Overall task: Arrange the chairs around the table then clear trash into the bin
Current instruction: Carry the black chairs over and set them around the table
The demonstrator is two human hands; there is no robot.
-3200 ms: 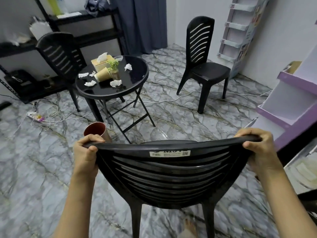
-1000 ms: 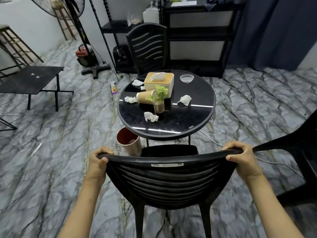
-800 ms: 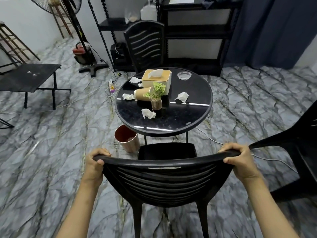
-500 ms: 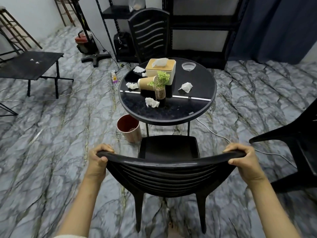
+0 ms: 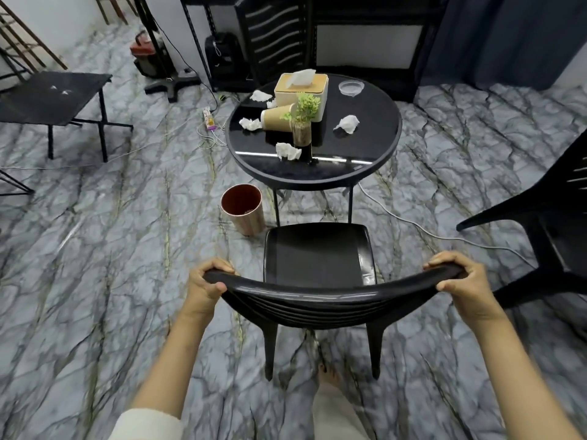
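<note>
Pushed black plastic chair (image 5: pixel 317 258) nearer round black table (image 5: pixel 378 154) w/ left hand (image 5: pixel 206 285), right hand (image 5: pixel 459 285) both clamped on backrest; could knock copper bin (image 5: pixel 243 209) ahead-left if veering.

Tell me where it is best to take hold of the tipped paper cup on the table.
Grip the paper cup around its ribbed side wall from above. It lies on its side, mouth toward the crumpled tissue on the left, base against the tissue box, so both ends are crowded.

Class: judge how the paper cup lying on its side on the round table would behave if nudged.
The paper cup will probably roll in a curve, since it tapers. It looks light and easily crushed. It may bump the plant standing right beside it.
</note>
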